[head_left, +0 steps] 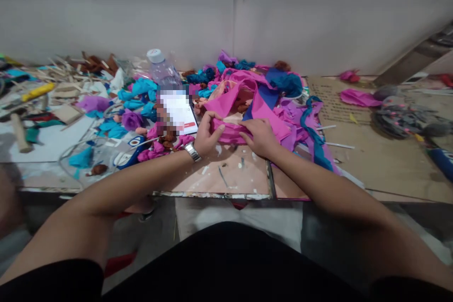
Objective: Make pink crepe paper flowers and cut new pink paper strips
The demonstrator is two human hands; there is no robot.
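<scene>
A strip of bright pink crepe paper (pixel 231 135) stretches between my two hands, low over the table near its front half. My left hand (pixel 208 136), with a metal watch at the wrist, pinches the strip's left end between thumb and fingers. At the other end my right hand (pixel 259 137) has its thumb and fingers closed on the same strip. Behind them a wider pink sheet (pixel 264 113) loops up and lies over blue paper. A lit phone (pixel 179 113), partly blurred, leans just left of my left hand.
Crumpled blue, purple and pink paper pieces (pixel 132 120) cover the left of the table, near a plastic bottle (pixel 161 68). Further left lie wooden sticks and a yellow-handled tool (pixel 38 91). Cardboard (pixel 357 146) with a dark round bundle (pixel 396 115) is at right. A wall stands behind.
</scene>
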